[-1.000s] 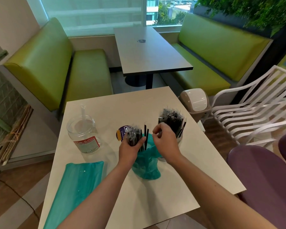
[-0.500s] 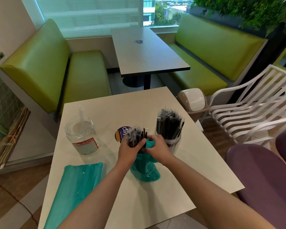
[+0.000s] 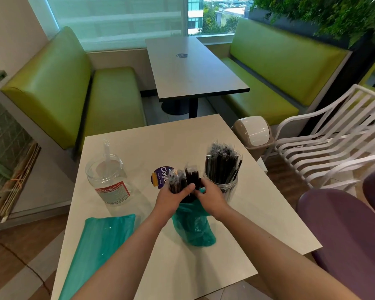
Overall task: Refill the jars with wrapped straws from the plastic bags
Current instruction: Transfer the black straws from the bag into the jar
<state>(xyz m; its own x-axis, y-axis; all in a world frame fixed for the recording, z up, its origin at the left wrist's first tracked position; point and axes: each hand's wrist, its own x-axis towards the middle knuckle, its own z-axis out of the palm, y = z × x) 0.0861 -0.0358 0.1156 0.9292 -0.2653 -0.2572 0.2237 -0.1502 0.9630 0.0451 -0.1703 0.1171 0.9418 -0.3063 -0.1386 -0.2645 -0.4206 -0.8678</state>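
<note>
A bundle of black wrapped straws [image 3: 183, 180] stands upright out of the mouth of a teal plastic bag [image 3: 193, 226], and that bag serves as the landmark for everything else on the pale table [image 3: 258, 213]. The left hand [image 3: 171, 197] has its fingers and thumb curled round the bundle just above the bag's mouth, probably so that the loose straws stay gathered and upright as they come free of the film. The right hand [image 3: 210, 197] sits right against it on the bag's right side, fingers bent at the rim; it seems to be pinching the teal plastic or the straws there, perhaps to peel the bag down, but exactly what the fingertips hold is hidden. The two hands are close together, touching or nearly so. Just beyond the bag and to its right stands a clear jar [image 3: 222, 180] already packed with black straws, their wrapper tips fanning above its rim, so it looks like the destination for this handful. Beyond the bag to its left, well apart, stands a second clear jar with a red label [image 3: 108, 185], holding only one pale straw and seemingly still to be filled. Nearer the person and left of the upright bag, another teal bag [image 3: 100, 245] lies flat along the table. Directly behind the bundle a round purple sticker or lid [image 3: 160, 177] lies on the tabletop, partly hidden by the straws.
</note>
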